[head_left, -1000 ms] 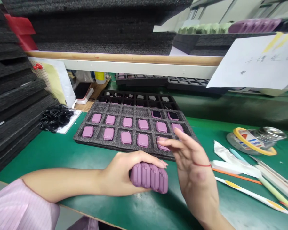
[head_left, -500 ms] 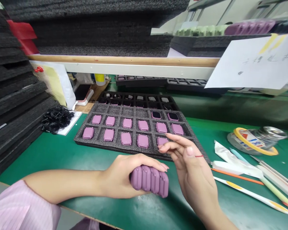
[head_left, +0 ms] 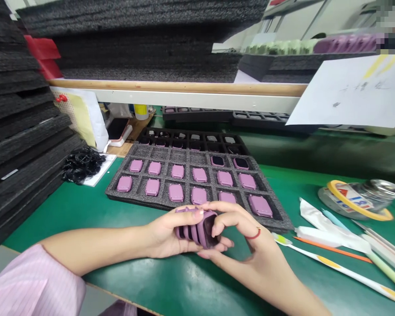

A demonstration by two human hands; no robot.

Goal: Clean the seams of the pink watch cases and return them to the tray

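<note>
My left hand (head_left: 166, 232) is wrapped around a row of several purple watch cases (head_left: 191, 232), held above the green bench close to me. The end case turns its dark face to the right. My right hand (head_left: 246, 237) has its fingers and thumb curled about that end case, fingertips on its edge and face. Just beyond my hands lies a grey foam tray (head_left: 145, 202). Purple watch cases (head_left: 152, 187) fill its two near rows, backs up. Two cases with dark screens (head_left: 241, 163) sit in the row behind.
Right of my hands are a toothbrush (head_left: 329, 261), an orange stick (head_left: 332, 250), a white wrapper (head_left: 319, 219) and a glass jar (head_left: 345, 199) with a yellow ring. Black bands (head_left: 82, 164) are heaped at left. A shelf edge (head_left: 184, 96) crosses above the tray.
My right hand has moved from above the tray's near right corner to the held watch cases. The row has been turned, so a dark face shows. A case in that corner is uncovered.
</note>
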